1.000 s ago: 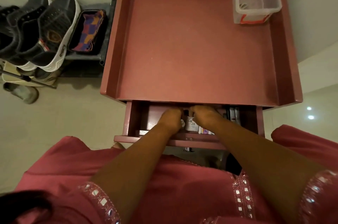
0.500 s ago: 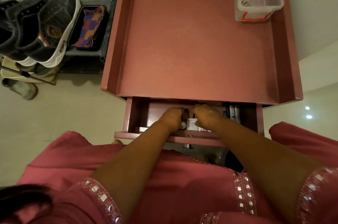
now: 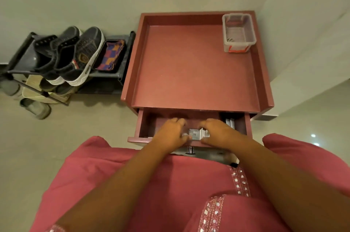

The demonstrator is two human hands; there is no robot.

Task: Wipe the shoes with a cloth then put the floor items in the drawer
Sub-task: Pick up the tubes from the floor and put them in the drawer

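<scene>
The drawer (image 3: 141, 127) of the dark red cabinet (image 3: 195, 69) stands pulled out. Both my hands reach into it. My left hand (image 3: 170, 133) and my right hand (image 3: 216, 132) close from either side on small white labelled boxes (image 3: 196, 134) in the drawer's middle. More white packets (image 3: 230, 122) stand at the drawer's right end. Black shoes with white soles (image 3: 83, 57) sit on the shoe rack (image 3: 20, 55) to the left. A checked cloth (image 3: 111, 55) lies in a black tray beside them.
A clear plastic basket (image 3: 238, 33) with an orange clip stands on the cabinet top at the back right. Grey slippers (image 3: 36, 107) lie on the floor under the rack. A wall corner rises at the right. My pink garment fills the foreground.
The camera has pulled back and up, so more wall and floor show. My hands have shifted slightly toward the drawer's front, still around the small boxes.
</scene>
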